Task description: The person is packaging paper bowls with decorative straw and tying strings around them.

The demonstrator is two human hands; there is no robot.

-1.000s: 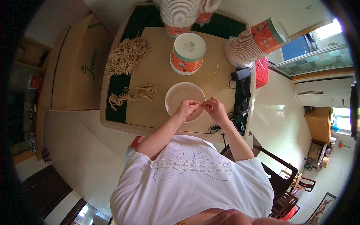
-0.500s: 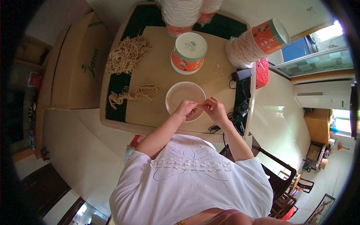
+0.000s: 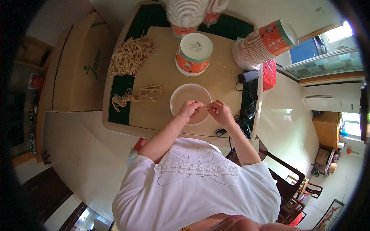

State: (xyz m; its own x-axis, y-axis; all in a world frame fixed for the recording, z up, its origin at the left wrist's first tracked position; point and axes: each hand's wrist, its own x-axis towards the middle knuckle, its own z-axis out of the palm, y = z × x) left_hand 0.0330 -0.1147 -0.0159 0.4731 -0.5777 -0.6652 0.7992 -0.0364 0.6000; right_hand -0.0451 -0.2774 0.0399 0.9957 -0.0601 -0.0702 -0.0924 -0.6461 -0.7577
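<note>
The work at the fingertips is looking unfinished: a thin strand [image 3: 205, 106], pale and too small to make out well, is spanning the narrow gap between the two hands. Plenty of material is lying about unused, as far as one can judge: a large twine heap [image 3: 131, 56] is spreading by the far left part of the desk [image 3: 118, 128], and a smaller twine bundle [image 3: 139, 96] is lying nearer, along the left edge. An upturned patterned bucket [image 3: 195, 61] is standing toward the far edge, and a bucket stack [image 3: 266, 40] is leaning at the far right corner; whether any of these is counting as done, I cannot tell.

The left hand [image 3: 190, 109] is pressing thumb and forefinger together on the strand, its other fingers curling in. The right hand [image 3: 219, 110] is pinching the other end, likewise closed. Both are meeting near the right rim of the white bowl [image 3: 187, 93], which is standing open side up near the desk's near edge; contact with that rim is not showing clearly.
</note>
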